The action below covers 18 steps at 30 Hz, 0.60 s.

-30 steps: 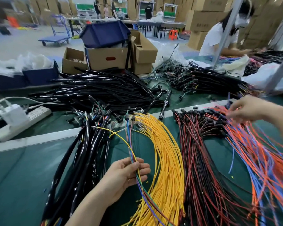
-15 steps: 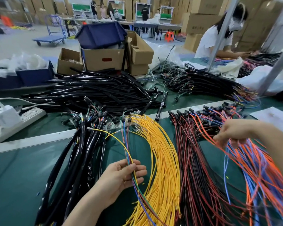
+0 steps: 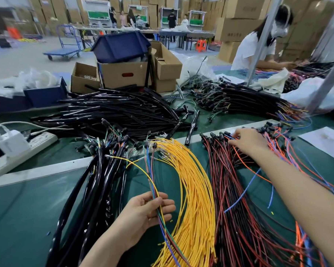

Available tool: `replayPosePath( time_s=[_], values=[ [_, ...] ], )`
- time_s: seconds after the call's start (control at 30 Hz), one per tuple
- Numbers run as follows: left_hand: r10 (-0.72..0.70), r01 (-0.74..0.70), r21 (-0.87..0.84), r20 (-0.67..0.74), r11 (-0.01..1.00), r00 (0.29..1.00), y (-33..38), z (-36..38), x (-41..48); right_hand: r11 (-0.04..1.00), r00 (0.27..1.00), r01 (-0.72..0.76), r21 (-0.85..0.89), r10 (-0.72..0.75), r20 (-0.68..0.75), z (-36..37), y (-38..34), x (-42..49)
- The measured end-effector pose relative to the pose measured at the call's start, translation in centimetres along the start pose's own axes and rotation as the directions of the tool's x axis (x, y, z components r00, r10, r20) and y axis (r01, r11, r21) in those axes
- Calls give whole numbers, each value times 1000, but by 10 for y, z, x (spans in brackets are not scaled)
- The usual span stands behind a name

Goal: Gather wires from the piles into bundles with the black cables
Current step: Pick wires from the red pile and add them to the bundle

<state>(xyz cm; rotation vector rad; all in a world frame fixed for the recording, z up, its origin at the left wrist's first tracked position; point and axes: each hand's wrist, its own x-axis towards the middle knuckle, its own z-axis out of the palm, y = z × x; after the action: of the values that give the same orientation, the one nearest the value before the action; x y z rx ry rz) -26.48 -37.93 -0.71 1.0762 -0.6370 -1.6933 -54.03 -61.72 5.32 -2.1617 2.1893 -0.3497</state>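
Wires of mixed colours [image 3: 150,178] gripped in left hand [image 3: 148,211], right hand [image 3: 248,140] pinching red-black wires [image 3: 221,180]

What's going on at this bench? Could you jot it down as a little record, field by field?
Left hand: holds a few thin coloured wires
Right hand: fingers at the far ends of the red and black wires; grip unclear
Piles, left to right: black cables, yellow wires, red and black wires, orange and blue wires
Surface: green table
Also there: white power strip
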Motion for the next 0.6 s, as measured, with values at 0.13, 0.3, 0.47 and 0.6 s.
replayPosePath(
  time_s=[0.13, 0.3, 0.47, 0.6],
  values=[
    [3, -3, 7, 3, 1000, 1000, 0, 1, -1, 997, 993, -5, -71, 13, 118, 3, -4, 12],
    [6, -6, 12, 14, 1000, 1000, 1, 2, -2, 995, 985, 4, -95, 13, 174, 2, -7, 24],
    [6, -7, 17, 29, 1000, 1000, 2, 2, -4, 991, 976, -134, 4, 131, 173, 13, -11, 30],
    [9, -10, 30, 32, 1000, 999, 2, 3, -5, 972, 969, -224, -69, 230, 87, 18, -15, 34]
  ],
)
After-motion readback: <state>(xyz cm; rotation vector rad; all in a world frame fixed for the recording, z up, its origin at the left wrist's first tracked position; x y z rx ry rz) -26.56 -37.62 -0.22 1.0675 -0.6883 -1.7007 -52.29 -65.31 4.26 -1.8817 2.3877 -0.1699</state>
